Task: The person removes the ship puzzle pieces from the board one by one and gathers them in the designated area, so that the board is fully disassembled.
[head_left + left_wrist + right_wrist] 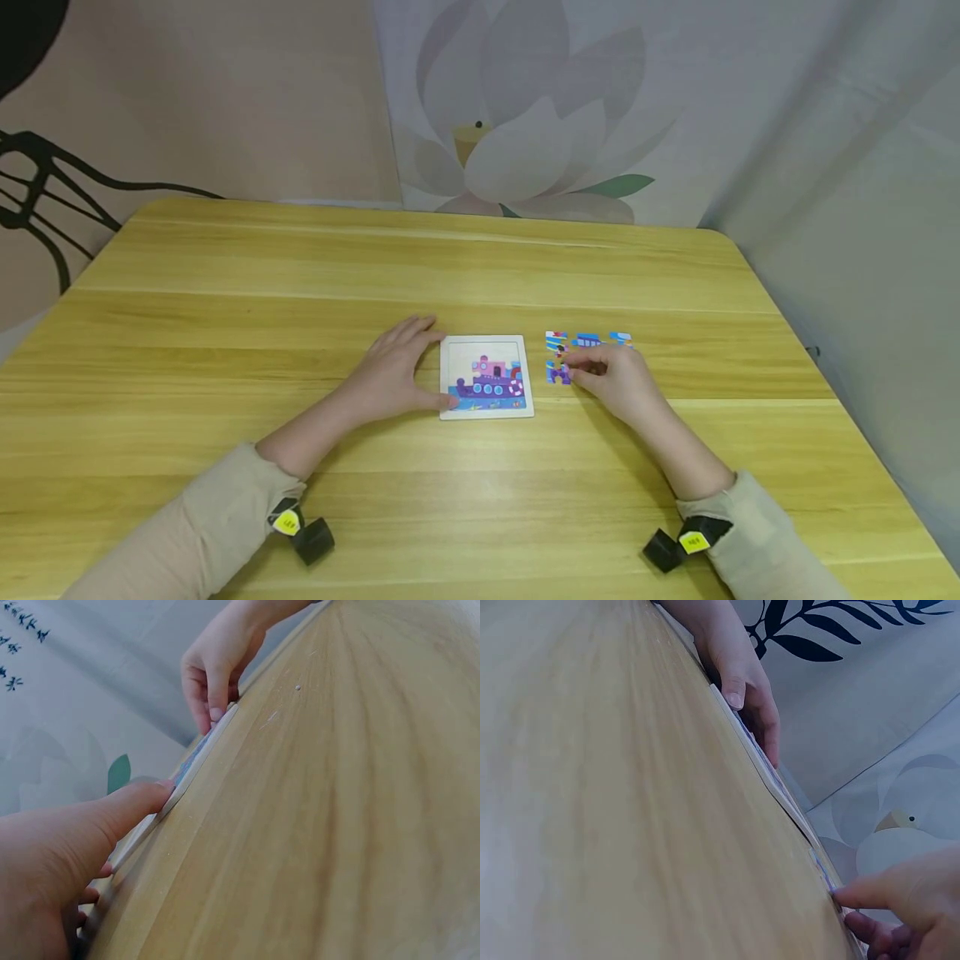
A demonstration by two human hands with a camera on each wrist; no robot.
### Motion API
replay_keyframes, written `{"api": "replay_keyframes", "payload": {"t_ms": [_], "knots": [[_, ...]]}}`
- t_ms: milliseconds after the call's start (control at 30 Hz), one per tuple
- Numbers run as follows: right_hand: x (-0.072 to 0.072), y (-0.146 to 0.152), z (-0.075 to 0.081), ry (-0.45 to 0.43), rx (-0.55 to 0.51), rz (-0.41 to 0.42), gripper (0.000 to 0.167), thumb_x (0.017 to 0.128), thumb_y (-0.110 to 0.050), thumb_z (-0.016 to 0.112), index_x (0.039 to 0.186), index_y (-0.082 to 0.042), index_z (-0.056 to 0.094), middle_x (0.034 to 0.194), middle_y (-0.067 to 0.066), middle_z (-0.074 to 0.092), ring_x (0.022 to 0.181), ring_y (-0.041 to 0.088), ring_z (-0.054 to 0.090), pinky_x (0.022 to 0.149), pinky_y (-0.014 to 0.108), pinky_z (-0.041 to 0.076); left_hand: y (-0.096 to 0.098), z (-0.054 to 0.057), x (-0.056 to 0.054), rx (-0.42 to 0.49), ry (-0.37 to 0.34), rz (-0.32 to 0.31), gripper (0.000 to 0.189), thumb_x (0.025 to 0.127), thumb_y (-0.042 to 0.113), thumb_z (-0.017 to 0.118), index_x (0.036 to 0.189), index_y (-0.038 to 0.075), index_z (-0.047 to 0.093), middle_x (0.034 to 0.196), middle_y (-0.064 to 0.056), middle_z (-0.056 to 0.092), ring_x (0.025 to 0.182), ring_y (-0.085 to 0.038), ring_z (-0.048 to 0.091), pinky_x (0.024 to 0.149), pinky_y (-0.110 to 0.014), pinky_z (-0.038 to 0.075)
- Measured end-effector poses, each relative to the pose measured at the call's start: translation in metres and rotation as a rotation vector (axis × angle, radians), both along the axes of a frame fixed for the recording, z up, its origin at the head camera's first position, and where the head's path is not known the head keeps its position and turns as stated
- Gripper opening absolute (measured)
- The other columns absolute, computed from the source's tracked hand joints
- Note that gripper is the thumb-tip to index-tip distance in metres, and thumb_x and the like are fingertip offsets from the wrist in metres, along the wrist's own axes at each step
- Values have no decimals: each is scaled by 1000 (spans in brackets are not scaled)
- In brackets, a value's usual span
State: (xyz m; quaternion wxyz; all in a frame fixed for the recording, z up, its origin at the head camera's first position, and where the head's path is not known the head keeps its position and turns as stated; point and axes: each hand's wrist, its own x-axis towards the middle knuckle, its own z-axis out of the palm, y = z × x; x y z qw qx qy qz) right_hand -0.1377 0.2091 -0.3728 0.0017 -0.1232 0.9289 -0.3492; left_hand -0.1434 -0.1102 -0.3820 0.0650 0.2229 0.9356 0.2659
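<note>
A square white puzzle board lies flat on the table, its lower part filled with a purple and pink ship over blue water. My left hand spans the board's left side, with the thumb resting on the lower left corner and the index finger by the upper left corner. Right of the board, my right hand pinches the edge of a purple and blue puzzle piece between thumb and index finger. That piece is still low at the table; the fingers partly cover it. In the left wrist view, the left thumb lies straight along the board's rim.
More loose puzzle pieces lie beside the right hand, among them a blue one, a striped one and a corner one. They rest on a wooden table. A black metal rack stands past the table's left edge.
</note>
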Motion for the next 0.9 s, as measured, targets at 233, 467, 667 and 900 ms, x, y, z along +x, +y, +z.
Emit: {"api": "replay_keyframes", "payload": {"t_ms": [233, 467, 667, 900], "knots": [[0, 1, -1, 12, 10, 6, 14, 84, -2, 72, 96, -5, 76, 93, 7, 71, 71, 16, 52, 58, 26, 43, 0, -1, 0, -3, 3, 0, 102, 68, 60, 77, 146, 8, 38, 157, -13, 18, 143, -33, 8, 112, -54, 8], [1, 2, 0, 39, -7, 33, 15, 84, -1, 72, 98, -3, 76, 93, 9, 71, 69, 16, 49, 56, 24, 41, 0, 0, 0, -4, 0, -4, 102, 68, 61, 77, 146, 8, 38, 157, -12, 18, 144, -33, 7, 112, -54, 8], [1, 1, 2, 56, -35, 26, 17, 84, -3, 73, 100, -3, 76, 97, 8, 72, 71, 16, 52, 56, 23, 43, 0, 0, 0, -2, -3, -3, 102, 68, 61, 77, 146, 8, 38, 157, -12, 18, 144, -32, 7, 112, -54, 8], [5, -9, 10, 86, -27, 3, 19, 83, -7, 75, 102, -5, 75, 85, 2, 68, 62, 17, 44, 51, 24, 36, 0, 0, 0, 4, -4, -4, 103, 68, 61, 77, 146, 8, 38, 157, -12, 18, 144, -32, 7, 112, -55, 7]]}}
